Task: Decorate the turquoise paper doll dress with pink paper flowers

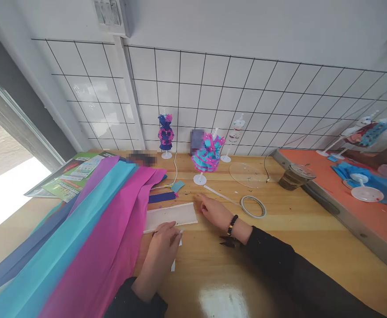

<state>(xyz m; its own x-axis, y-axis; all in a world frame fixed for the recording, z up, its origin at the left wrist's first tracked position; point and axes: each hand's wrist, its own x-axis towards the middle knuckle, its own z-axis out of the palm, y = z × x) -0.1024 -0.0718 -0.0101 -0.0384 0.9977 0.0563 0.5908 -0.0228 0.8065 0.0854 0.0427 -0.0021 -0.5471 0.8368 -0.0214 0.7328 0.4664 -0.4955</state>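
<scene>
A flat white rectangular strip [176, 215] lies on the wooden table. My left hand [163, 243] is at its lower edge with fingers bent together; a small white piece shows at the fingertips, and narrow white scraps [173, 265] lie beside and below them. My right hand [215, 212] is just right of the strip, thumb and fingers curled near each other; whether anything is between them is too small to tell. A roll of white tape [253, 206] lies to its right, with a pale strip [221, 194] running up left from it. Dark scissors [229, 242] lie partly under my right wrist.
Pink [103, 238], turquoise and purple sheets cover the left side. Small dressed mannequins [166, 134] stand at the back, one in a pink-turquoise dress [208, 154]. A brown container [295, 177] stands by the raised orange surface [345, 198] at right.
</scene>
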